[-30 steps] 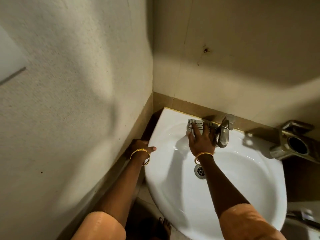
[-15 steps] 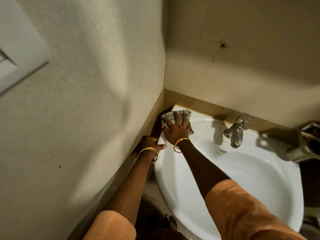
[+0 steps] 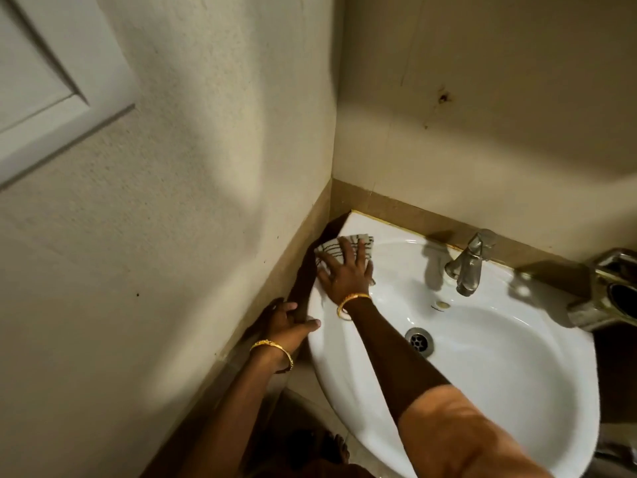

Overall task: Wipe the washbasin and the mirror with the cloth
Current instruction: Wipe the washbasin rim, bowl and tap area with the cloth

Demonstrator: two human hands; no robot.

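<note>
Wiping is only beginning: the right hand [image 3: 346, 270], fingers spread, is pressing the striped cloth [image 3: 344, 248] flat on the washbasin [image 3: 482, 391] rim at ten o'clock, the left hand [image 3: 287, 327] is bracing the edge with its grip around it, and no mirror is showing.

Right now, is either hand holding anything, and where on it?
Right hand presses the cloth flat under palm and fingers on the washbasin's back-left rim. Left hand grips the basin's left edge.

Cloth [image 3: 344, 246] under right hand [image 3: 348, 274] — washbasin [image 3: 482, 391] rim
</note>
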